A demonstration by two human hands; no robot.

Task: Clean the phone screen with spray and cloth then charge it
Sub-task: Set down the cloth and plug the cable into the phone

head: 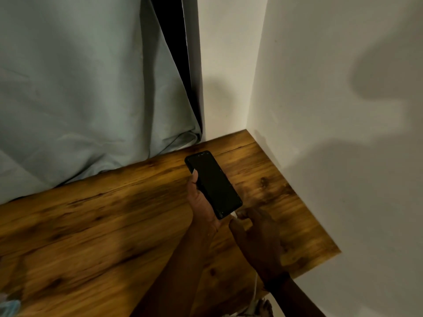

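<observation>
Left hand point(202, 202) gripping dark phone point(214, 183), right hand point(254, 227) pinching white plug point(234, 215) at its lower end

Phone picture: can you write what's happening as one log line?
step: plugging in | left hand: holds phone, screen dark | right hand: white charger plug at phone's bottom edge | under: wooden table

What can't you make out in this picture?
- Head view: whether the white charging plug is seated in the black phone; the right hand covers it, blurred.
- The left hand hides the phone's back.
- Pale blue object, bottom left: cut off by the edge.
- Spray: not visible.
</observation>
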